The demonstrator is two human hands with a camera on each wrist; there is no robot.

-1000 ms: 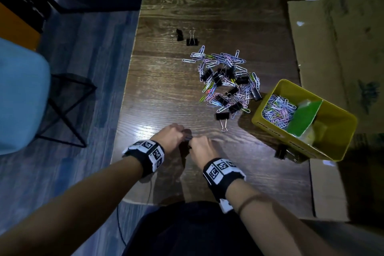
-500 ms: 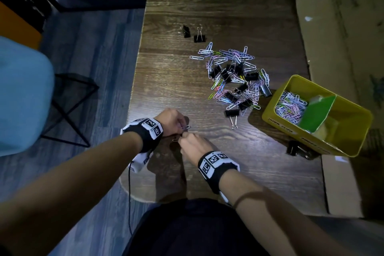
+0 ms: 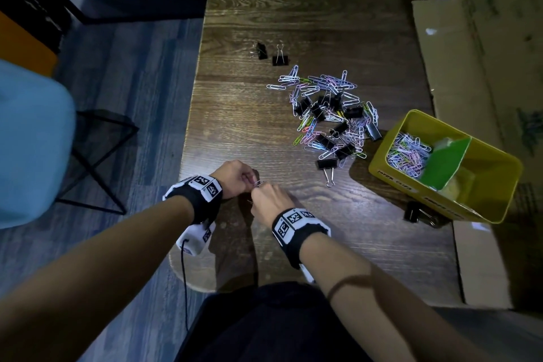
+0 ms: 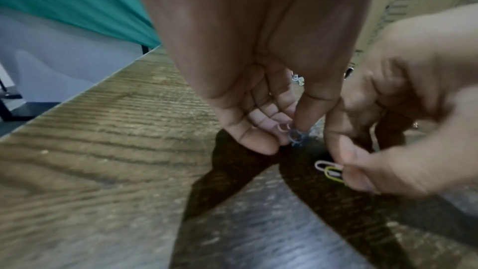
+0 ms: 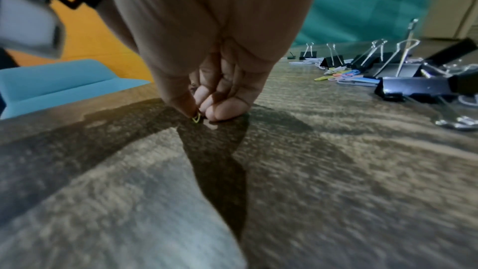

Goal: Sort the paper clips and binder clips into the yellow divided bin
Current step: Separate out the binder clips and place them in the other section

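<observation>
Near the front edge of the desk (image 3: pixel 235 114), your left hand (image 3: pixel 235 178) and right hand (image 3: pixel 269 200) meet, each pinching a few paper clips (image 4: pixel 329 171) between thumb and fingers (image 4: pixel 344 150); the clips look linked, so you are probably teasing them apart. Hold one clip steady and slide the other out along its loop rather than pulling, which would bend the wire. Carry the freed clips right to the yellow bin (image 3: pixel 390 175) and drop them in its near-left compartment, where paper clips already lie, keeping clear of the green divider (image 3: pixel 443 159). Farther off, the mixed pile (image 3: pixel 329 114) of paper clips and binder clips (image 3: pixel 326 163) waits.
</observation>
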